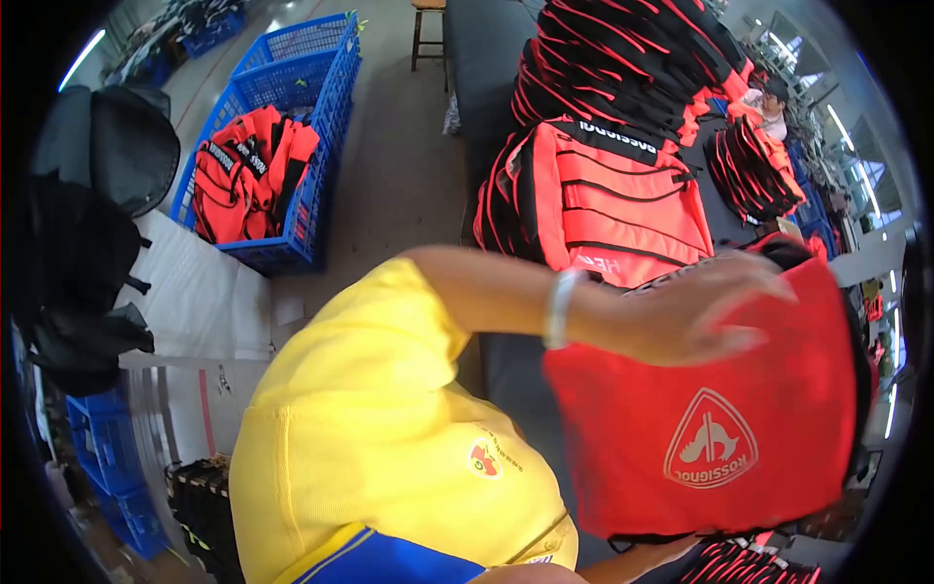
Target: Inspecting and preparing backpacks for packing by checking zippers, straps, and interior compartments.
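A red bag (623, 438) with black edging and a pale shield-shaped emblem lies on the dark table in front of me. Over its upper part reaches my left hand (715, 311), slightly smeared by motion. Thumb and fingers are spread apart, and nothing shows between them. The forearm of my right hand (647, 557) comes in along the bag's lower edge; the hand itself is hidden there by the bag. Just beyond lies a coral-red and black backpack (632, 209) with dark piping, on top of several similar ones.
Behind rises a tall stack of black and coral bags (623, 73). Another stack (754, 170) and a person (772, 107) are at right. A blue crate (336, 146) with coral bags stands left of the table. Black bags (88, 234) rest at far left; a stool (428, 29) stands behind.
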The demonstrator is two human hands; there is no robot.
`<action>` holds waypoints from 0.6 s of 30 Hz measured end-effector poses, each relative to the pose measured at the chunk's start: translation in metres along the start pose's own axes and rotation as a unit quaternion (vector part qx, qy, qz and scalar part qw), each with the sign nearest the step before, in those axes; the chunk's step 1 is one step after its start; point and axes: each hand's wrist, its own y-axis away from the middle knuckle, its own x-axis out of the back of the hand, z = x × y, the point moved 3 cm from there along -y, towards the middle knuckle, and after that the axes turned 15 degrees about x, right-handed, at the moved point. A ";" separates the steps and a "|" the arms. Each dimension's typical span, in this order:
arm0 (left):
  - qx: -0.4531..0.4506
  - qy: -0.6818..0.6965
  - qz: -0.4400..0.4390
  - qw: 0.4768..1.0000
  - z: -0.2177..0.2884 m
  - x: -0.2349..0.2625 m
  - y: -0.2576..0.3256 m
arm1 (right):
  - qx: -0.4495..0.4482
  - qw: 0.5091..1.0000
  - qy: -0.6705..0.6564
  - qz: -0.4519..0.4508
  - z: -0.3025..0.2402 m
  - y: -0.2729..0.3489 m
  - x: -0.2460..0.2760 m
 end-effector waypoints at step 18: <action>0.613 0.540 -0.248 0.520 -0.050 -0.040 0.176 | 0.138 0.950 0.247 -0.131 0.012 0.081 0.050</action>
